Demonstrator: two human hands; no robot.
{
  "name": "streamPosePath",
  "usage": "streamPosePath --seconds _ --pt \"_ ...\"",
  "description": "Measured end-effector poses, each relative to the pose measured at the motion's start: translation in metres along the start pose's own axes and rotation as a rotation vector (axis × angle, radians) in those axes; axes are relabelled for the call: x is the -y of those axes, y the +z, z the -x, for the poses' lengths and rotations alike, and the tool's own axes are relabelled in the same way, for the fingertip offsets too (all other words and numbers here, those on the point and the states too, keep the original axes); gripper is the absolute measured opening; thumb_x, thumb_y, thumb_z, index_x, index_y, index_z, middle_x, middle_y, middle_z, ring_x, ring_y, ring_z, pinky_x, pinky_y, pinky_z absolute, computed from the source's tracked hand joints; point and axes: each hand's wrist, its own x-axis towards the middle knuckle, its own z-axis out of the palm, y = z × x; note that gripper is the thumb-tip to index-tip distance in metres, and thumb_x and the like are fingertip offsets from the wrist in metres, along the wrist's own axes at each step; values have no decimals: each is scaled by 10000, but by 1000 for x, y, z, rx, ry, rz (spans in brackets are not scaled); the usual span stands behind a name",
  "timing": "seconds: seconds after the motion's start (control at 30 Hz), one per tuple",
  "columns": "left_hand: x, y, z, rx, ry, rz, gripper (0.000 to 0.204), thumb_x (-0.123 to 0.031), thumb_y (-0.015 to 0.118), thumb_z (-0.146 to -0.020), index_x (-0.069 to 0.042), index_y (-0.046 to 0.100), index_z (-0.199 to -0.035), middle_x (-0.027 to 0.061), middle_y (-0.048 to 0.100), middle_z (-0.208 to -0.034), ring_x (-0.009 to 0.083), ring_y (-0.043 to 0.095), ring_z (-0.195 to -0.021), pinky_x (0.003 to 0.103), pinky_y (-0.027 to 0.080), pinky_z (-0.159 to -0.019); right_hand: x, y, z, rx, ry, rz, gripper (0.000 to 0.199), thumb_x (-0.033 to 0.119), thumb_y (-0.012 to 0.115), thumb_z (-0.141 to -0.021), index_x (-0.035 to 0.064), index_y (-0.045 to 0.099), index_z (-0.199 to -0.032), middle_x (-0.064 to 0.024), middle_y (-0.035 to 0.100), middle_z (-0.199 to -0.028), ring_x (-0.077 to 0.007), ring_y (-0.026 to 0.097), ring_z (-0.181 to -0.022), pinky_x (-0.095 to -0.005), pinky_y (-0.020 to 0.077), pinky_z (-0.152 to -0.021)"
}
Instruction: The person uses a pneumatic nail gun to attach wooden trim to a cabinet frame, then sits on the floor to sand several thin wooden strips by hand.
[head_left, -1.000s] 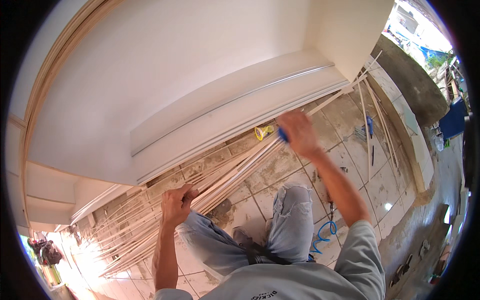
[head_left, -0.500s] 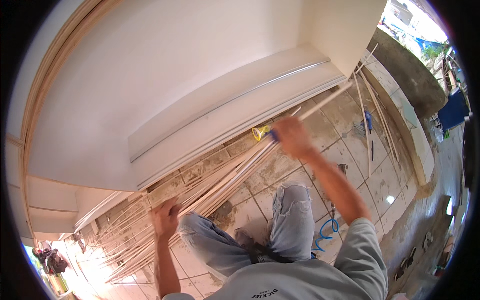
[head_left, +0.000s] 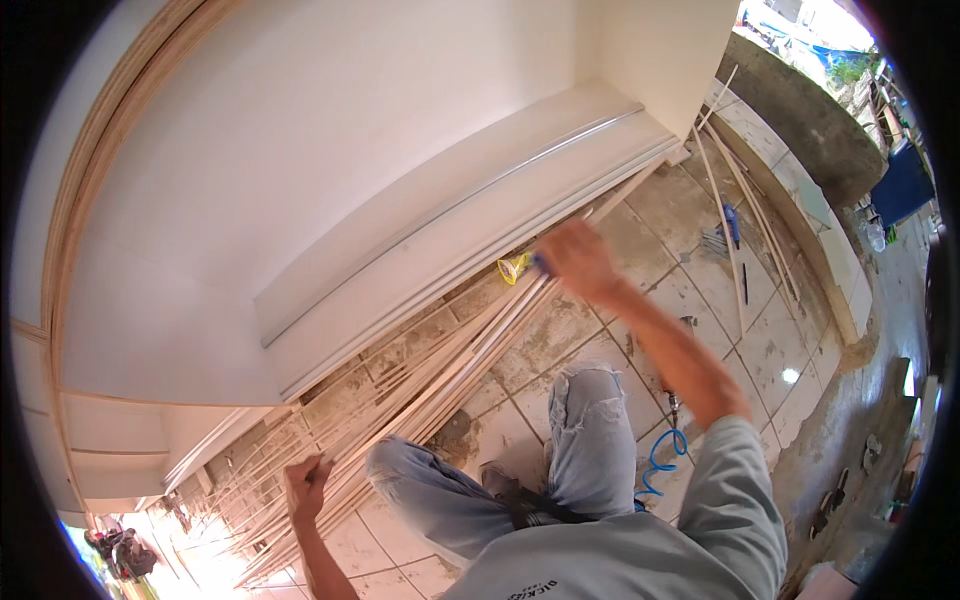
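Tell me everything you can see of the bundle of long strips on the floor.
The bundle of strips is many long, slim, pale pieces, wood by the look, one whiter than the rest. It slants across the dirty tiled floor, past the left knee, packed close toward the right grip and spread looser toward the left grip. Whether either grip touches it is unclear.

Long, pale wooden strips (head_left: 460, 360) are bundled diagonally, fanned at lower left. A blue object (head_left: 541, 264), mostly hidden, is positioned at their upper end.
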Motion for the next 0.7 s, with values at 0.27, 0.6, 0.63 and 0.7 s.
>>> streamPosePath --seconds 0.27,0.6,0.63,0.7 --pt "7 19 -6 5 -67 393 177 -87 681 -897 55 711 -999 43 652 -659 36 420 -526 236 320 -475 85 -18 -33 -36 -162 -259 202 113 676 -748 112 610 -939 -60 632 -941 -236 613 -934 -388 520 -854" --pt "90 -28 52 107 -88 55 252 -217 701 -894 25 699 -961 97 690 -799 180 566 -647 320 424 -591 -60 -35 26 96 -83 29 144 197 636 -824 72 606 -888 -64 638 -906 -224 614 -938 -375 488 -880" --pt "101 -27 58 140 -27 -38 241 -213 701 -893 21 692 -950 116 716 -862 210 611 -691 334 457 -624 -48 -39 14 82 -118 48 143 193 634 -823 70 602 -888 -63 636 -904 -224 611 -938 -374 483 -885" --pt "25 -15 14 206 5 68 176 -156 698 -888 7 669 -950 149 719 -983 290 667 -882 381 509 -761 -27 -29 6 39 -193 89 134 175 631 -814 75 598 -897 -60 628 -894 -222 604 -918 -386 474 -875"
